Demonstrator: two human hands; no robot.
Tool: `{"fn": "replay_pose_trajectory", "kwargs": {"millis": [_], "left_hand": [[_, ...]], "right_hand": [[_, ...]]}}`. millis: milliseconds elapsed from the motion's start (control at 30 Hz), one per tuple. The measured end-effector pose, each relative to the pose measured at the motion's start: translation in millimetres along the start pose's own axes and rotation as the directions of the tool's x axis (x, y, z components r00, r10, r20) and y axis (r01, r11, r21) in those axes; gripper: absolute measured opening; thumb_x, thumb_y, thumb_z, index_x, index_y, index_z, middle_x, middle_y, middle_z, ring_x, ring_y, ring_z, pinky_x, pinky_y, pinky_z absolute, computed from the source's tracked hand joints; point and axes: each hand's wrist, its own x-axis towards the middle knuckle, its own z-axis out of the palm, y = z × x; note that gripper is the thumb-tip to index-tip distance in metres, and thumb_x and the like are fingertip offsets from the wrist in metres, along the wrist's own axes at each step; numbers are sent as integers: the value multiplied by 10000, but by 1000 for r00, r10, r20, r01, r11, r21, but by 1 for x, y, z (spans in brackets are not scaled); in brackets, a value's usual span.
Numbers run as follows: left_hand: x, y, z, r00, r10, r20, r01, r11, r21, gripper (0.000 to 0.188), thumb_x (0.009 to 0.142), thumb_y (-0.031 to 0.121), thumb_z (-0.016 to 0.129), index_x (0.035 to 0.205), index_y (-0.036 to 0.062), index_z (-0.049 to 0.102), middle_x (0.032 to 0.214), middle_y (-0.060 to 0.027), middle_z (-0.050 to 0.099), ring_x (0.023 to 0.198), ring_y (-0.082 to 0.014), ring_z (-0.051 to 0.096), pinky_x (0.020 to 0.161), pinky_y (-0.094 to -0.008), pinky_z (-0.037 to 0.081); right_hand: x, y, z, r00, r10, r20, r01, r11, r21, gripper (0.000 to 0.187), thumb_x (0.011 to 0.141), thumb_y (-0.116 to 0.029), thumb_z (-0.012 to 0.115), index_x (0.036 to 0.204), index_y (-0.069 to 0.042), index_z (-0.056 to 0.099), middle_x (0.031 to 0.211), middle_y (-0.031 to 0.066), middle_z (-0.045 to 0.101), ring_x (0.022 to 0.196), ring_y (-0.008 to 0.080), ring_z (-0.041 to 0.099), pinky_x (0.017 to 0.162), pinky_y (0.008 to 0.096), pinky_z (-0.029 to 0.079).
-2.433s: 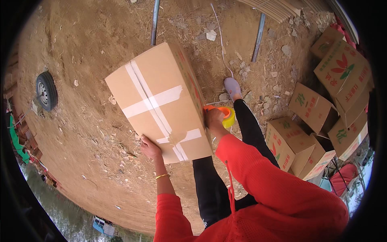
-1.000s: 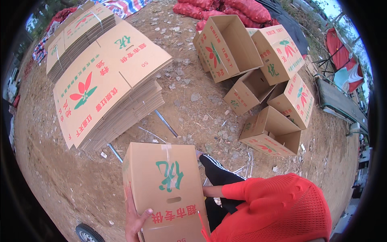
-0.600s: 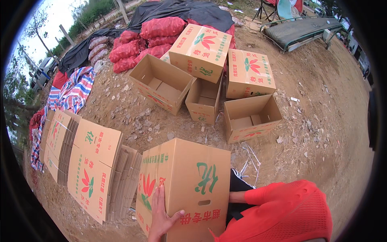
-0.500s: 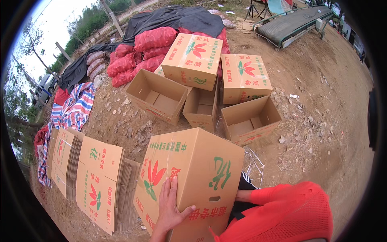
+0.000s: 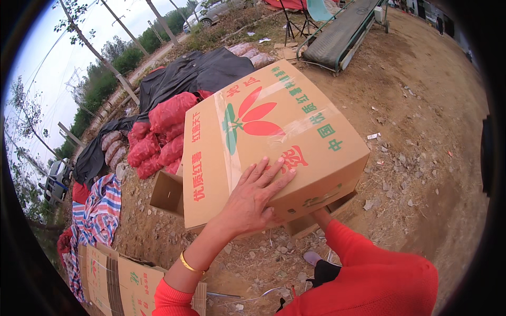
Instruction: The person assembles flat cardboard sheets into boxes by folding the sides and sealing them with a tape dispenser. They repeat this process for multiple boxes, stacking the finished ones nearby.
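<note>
A large taped cardboard carton [image 5: 311, 113], printed in red and green, fills the middle of the view, held up and tilted over other cartons. My left hand [image 5: 258, 195] lies flat on its upper face, fingers stretched out, a gold bangle at the wrist. Low on the carton's near right side, my right hand [image 5: 320, 217] supports it from beneath; its fingers are hidden. Parts of open cartons show behind and below: one open carton [image 5: 167, 193] at the left, another open carton [image 5: 343, 204] near my right hand.
Flattened cartons [image 5: 113, 279] stand stacked at lower left, near a striped sheet [image 5: 100, 203]. Red net sacks [image 5: 171, 113] lie piled beyond, partly under a dark tarp [image 5: 192, 79]. At the far right stands a belt conveyor [image 5: 342, 39]. Litter and leaves dot the dirt ground.
The carton has been raised and swung forward from the near ground, its taped face now upward. My left hand has moved up with it. The view has shifted.
</note>
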Motion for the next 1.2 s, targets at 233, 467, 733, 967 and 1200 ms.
{"fn": "replay_pose_trajectory", "kwargs": {"millis": [233, 467, 733, 967, 1200], "left_hand": [[80, -137, 205, 990, -140, -26, 142, 949, 281, 860, 733, 484, 708, 1463, 269, 308, 1525, -99, 253, 1396, -404, 192, 1124, -544, 176], [118, -138, 292, 927, -367, 78, 347, 918, 192, 834, 768, 499, 673, 1471, 315, 264, 1530, -80, 244, 1383, -463, 160, 1104, -607, 150], [131, -179, 298, 857, -516, -11, 511, 844, 162, 747, 811, 342, 678, 1455, 282, 304, 1498, -117, 295, 1352, -439, 246, 1070, -575, 247], [57, -173, 310, 837, -540, -90, 544, 838, 37, 717, 773, 241, 721, 1410, 214, 394, 1464, -157, 334, 1361, -359, 280, 1063, -513, 285], [-173, -103, 378, 515, -855, 63, 830, 479, -285, 563, 772, 226, 692, 1301, 131, 522, 1270, -223, 526, 1160, -377, 514, 978, -456, 416]], "right_hand": [[-30, 20, -132, 906, 107, -411, -216, 949, -228, 291, 931, -266, 571, 1003, 16, 549, 794, 123, 634, 585, 233, 630, 532, 377, 552], [-87, -20, -175, 851, -69, -520, -75, 965, -250, 327, 918, -296, 596, 986, 21, 556, 788, 116, 641, 564, 213, 630, 516, 349, 546], [-93, -47, -152, 874, -171, -456, 0, 937, -350, 339, 925, -313, 584, 1012, 15, 566, 829, 114, 654, 597, 195, 641, 549, 330, 555], [-86, -40, -115, 925, -64, -375, -108, 901, -420, 328, 927, -298, 583, 1020, 16, 554, 848, 107, 655, 604, 193, 641, 549, 324, 551], [-74, 8, -49, 974, 158, -162, -226, 732, -643, 279, 924, -266, 584, 985, 1, 529, 840, 107, 648, 583, 186, 626, 539, 325, 549]]}}
